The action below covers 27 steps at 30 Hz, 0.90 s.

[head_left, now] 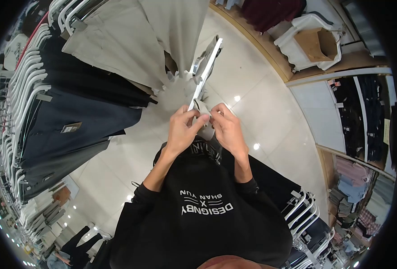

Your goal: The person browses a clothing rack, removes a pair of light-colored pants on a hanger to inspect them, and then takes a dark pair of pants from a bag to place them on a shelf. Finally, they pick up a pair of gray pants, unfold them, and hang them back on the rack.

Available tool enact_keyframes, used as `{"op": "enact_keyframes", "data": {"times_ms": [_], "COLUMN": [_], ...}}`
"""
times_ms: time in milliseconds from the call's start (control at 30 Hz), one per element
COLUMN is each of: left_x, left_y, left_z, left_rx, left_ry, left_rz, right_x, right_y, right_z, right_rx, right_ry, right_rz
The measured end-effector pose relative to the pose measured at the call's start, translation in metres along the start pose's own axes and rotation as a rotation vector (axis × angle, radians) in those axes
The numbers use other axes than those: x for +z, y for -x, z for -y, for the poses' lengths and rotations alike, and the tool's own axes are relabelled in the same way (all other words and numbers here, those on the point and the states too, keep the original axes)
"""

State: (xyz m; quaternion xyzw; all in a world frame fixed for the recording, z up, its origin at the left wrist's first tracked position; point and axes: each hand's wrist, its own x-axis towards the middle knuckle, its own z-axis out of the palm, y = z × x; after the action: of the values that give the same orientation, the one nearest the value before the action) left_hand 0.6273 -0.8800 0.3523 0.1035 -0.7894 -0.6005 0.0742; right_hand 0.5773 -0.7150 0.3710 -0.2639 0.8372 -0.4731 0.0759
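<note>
My left hand (183, 130) pinches the near end of a pale grey garment (201, 106), with thumb and fingers on its folded edge. My right hand (227, 131) has its fingers bent and closed on the same edge from the other side. The garment looks like the waistband of trousers seen from above, its lower part mostly hidden by my hands. A white hanger (206, 71) runs along it, tilted away from me, with its near end beside my left fingers.
Dark trousers (86, 114) on white hangers fill a rack at left, with light grey trousers (117, 40) above. More hangers (304, 210) stand close at lower right. Shelves with folded clothes (351, 179) and a paper bag (313, 44) line the right. Tiled floor (265, 96) lies between.
</note>
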Motion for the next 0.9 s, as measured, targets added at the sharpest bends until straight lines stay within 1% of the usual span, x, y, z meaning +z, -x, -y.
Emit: {"op": "enact_keyframes", "data": {"times_ms": [67, 100, 200, 300, 400, 500, 600, 700, 800, 900], "left_x": [0.001, 0.000, -0.004, -0.009, -0.011, -0.011, -0.013, -0.014, -0.025, -0.029], "left_y": [0.002, 0.003, 0.009, 0.016, 0.018, 0.021, 0.022, 0.022, 0.020, 0.018], "left_z": [0.002, 0.002, 0.002, 0.002, 0.004, 0.003, 0.003, 0.004, 0.009, 0.018], "left_rx": [-0.035, -0.021, 0.009, 0.004, -0.003, 0.004, -0.015, -0.027, -0.007, -0.001], "left_ry": [0.066, 0.050, 0.029, 0.047, 0.039, 0.023, 0.019, 0.055, 0.029, 0.101], "left_rz": [-0.014, 0.003, 0.040, 0.074, 0.087, 0.095, 0.095, 0.055, 0.003, -0.072], "right_x": [0.001, 0.002, 0.000, 0.007, 0.009, 0.019, 0.025, 0.029, 0.023, 0.016], "right_y": [0.001, 0.001, 0.004, 0.008, 0.011, 0.013, 0.015, 0.020, 0.020, 0.023], "right_z": [0.001, 0.001, 0.001, 0.011, 0.011, 0.006, 0.007, -0.005, -0.007, -0.024], "right_rx": [-0.011, -0.021, 0.036, 0.077, 0.146, 0.126, 0.152, 0.230, 0.349, 0.392], "right_ry": [-0.031, -0.046, -0.176, -0.338, -0.322, -0.287, -0.241, -0.140, -0.142, -0.103], "right_rz": [0.005, 0.009, 0.151, 0.187, 0.202, 0.075, 0.019, -0.050, -0.208, -0.351]}}
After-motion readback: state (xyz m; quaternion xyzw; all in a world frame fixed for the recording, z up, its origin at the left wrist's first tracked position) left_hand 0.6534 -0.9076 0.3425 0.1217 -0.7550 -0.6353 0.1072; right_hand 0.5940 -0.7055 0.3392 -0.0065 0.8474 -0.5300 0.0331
